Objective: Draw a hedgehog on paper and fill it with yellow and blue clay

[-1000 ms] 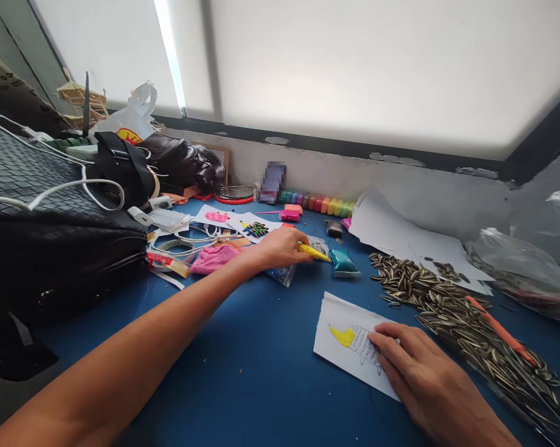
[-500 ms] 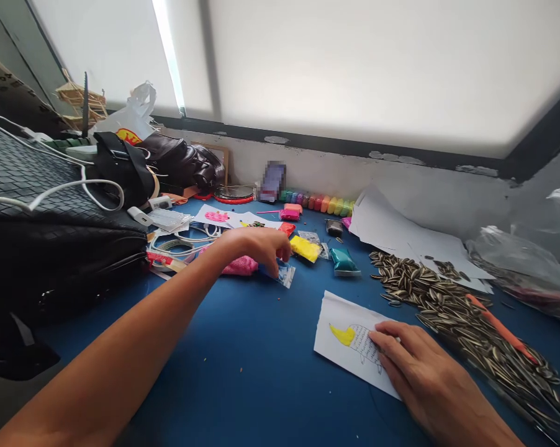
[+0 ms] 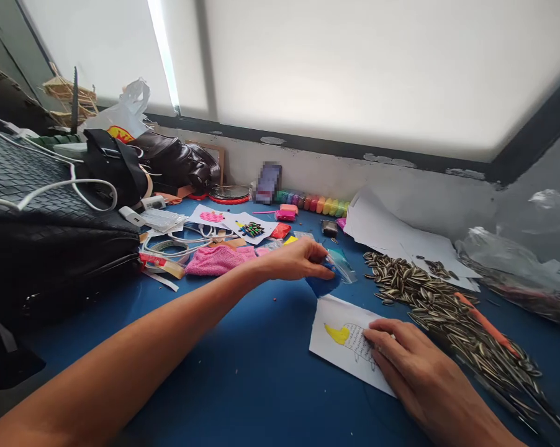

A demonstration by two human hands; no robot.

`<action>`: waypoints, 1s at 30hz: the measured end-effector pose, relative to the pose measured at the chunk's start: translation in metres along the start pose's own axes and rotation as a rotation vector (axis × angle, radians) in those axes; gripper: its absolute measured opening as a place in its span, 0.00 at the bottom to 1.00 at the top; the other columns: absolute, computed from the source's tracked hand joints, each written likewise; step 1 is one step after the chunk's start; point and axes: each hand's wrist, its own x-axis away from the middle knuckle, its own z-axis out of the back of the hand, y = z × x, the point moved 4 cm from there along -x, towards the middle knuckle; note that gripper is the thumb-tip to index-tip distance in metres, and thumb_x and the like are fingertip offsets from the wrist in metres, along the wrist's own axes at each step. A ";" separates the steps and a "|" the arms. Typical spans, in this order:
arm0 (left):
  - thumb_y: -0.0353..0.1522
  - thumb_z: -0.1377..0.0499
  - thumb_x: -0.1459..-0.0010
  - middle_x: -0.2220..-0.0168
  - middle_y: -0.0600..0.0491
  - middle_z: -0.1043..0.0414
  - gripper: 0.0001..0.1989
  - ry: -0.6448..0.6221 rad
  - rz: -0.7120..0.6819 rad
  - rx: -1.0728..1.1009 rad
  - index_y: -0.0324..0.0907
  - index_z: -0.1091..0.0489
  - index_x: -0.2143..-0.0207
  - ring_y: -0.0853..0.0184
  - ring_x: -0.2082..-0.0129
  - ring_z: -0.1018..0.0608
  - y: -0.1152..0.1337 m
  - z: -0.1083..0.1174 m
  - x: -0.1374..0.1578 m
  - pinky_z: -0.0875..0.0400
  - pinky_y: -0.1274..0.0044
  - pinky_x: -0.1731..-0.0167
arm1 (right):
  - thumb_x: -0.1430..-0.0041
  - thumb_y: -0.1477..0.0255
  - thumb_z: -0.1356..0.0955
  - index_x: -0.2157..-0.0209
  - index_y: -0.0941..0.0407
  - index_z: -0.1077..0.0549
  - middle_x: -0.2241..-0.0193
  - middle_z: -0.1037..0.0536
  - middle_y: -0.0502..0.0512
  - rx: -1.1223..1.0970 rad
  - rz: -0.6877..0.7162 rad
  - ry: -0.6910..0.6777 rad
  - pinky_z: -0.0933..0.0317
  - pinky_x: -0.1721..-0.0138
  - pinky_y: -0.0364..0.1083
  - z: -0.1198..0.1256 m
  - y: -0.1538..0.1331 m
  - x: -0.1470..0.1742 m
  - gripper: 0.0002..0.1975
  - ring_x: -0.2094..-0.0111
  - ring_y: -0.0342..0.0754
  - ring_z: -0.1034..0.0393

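My left hand, arm stretched across the table, pinches a small clear plastic bag with something blue in it, above the far corner of a white paper. That paper carries a drawing of an animal-like figure, its yellow part coloured in and its body covered in small marks. Flat on the paper's right side lies my right hand, its fingers stretched out and covering part of the drawing. Just behind the blue bag is a teal packet, partly hidden.
Striped sunflower seeds are heaped at the right with an orange-handled tool. White sheets lean behind them. A pink cloth, tape, cables and decorated papers lie left of centre. A black bag stands far left.
My left hand has moved right, from beside the pink cloth to above the paper's far corner, carrying the blue bag. My right hand stays on the paper.
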 end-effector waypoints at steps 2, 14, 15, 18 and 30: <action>0.36 0.39 0.47 0.80 0.60 0.42 0.12 -0.021 -0.009 0.053 0.36 0.33 0.77 0.77 0.79 0.41 0.002 -0.011 -0.002 0.46 0.80 0.78 | 0.34 0.71 0.38 0.57 0.55 0.26 0.59 0.23 0.59 -0.056 -0.078 0.009 0.29 0.61 0.44 0.004 0.003 -0.002 0.11 0.60 0.48 0.25; 0.33 0.38 0.46 0.75 0.57 0.34 0.08 -0.151 -0.018 0.160 0.35 0.31 0.72 0.75 0.74 0.33 0.019 -0.041 0.004 0.39 0.82 0.74 | 0.38 0.55 0.38 0.70 0.52 0.26 0.72 0.25 0.51 -0.803 -0.764 -0.102 0.34 0.66 0.42 0.021 0.001 -0.038 0.18 0.68 0.46 0.30; 0.33 0.38 0.47 0.76 0.58 0.36 0.09 -0.149 -0.029 0.140 0.36 0.32 0.74 0.76 0.75 0.34 0.019 -0.041 0.005 0.40 0.82 0.75 | 0.38 0.54 0.37 0.71 0.53 0.26 0.73 0.26 0.51 -0.822 -0.767 -0.107 0.35 0.66 0.42 0.021 0.001 -0.040 0.18 0.68 0.46 0.31; 0.32 0.38 0.46 0.77 0.59 0.37 0.09 -0.153 -0.028 0.134 0.36 0.34 0.75 0.77 0.77 0.34 0.020 -0.042 0.005 0.40 0.83 0.76 | 0.38 0.54 0.37 0.74 0.53 0.27 0.75 0.28 0.51 -0.854 -0.770 -0.112 0.35 0.68 0.42 0.021 0.001 -0.043 0.19 0.70 0.46 0.33; 0.25 0.42 0.46 0.75 0.57 0.31 0.00 -0.223 0.052 0.116 0.36 0.32 0.70 0.79 0.80 0.32 0.022 -0.048 0.008 0.38 0.85 0.79 | 0.47 0.54 0.30 0.69 0.53 0.23 0.73 0.23 0.51 -0.917 -0.864 -0.129 0.34 0.69 0.40 0.015 0.003 -0.029 0.16 0.70 0.46 0.29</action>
